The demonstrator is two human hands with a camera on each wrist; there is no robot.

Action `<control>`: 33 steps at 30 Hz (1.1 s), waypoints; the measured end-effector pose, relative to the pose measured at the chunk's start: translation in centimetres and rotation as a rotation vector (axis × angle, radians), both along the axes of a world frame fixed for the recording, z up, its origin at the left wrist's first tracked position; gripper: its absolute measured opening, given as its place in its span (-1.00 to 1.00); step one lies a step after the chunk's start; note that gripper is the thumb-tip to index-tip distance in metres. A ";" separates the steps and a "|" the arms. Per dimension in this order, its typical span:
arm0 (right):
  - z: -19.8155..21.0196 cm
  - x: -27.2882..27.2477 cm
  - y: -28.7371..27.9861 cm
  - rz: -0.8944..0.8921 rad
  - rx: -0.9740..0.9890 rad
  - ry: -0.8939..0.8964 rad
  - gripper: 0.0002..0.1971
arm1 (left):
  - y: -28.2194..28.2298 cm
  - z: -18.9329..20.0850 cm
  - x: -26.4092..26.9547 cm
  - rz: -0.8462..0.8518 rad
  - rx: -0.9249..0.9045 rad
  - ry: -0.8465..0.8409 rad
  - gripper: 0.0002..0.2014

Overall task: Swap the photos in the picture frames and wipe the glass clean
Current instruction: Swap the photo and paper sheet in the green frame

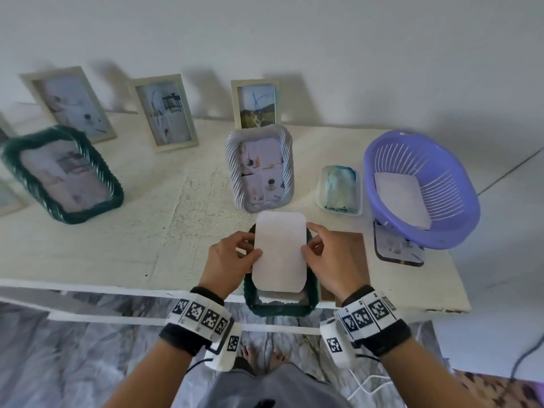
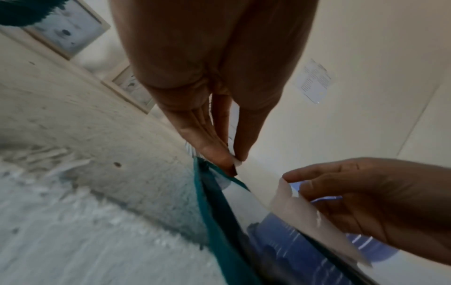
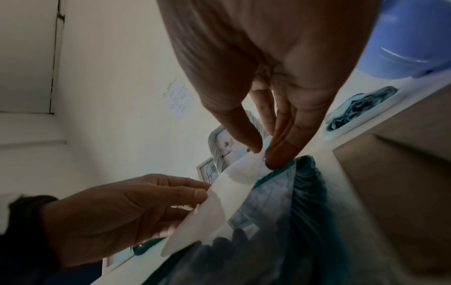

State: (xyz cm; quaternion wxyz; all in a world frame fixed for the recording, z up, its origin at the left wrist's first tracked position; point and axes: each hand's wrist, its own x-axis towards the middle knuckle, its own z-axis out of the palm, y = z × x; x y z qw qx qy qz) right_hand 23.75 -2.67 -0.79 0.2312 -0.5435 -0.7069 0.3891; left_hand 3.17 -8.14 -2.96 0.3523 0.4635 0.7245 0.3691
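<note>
Holding: left hand and right hand each pinch one side edge of white photo sheet
Sheet: blank side up, between both hands
Beneath hands: dark green frame, lying on counter

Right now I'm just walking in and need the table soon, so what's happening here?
A person is swapping photos. The left hand and right hand pinch opposite edges of a white sheet, blank side up, over a dark green frame lying at the table's front edge. Other frames stand behind; a purple basket sits to the right.
</note>
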 end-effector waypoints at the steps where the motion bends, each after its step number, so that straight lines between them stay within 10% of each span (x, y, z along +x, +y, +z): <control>1: -0.2 -0.1 -0.2 0.004 0.011 -0.016 -0.58 | -0.1 -0.3 0.0 -0.012 0.008 0.053 -0.78; 16: -1.5 -0.3 -1.5 0.054 0.084 -0.194 -0.55 | -1.5 -1.9 0.2 -0.096 0.086 0.439 -0.74; 33: -2.7 -0.4 -2.0 0.082 0.127 -0.216 -0.64 | -2.2 -3.2 0.1 -0.120 0.041 0.408 -0.64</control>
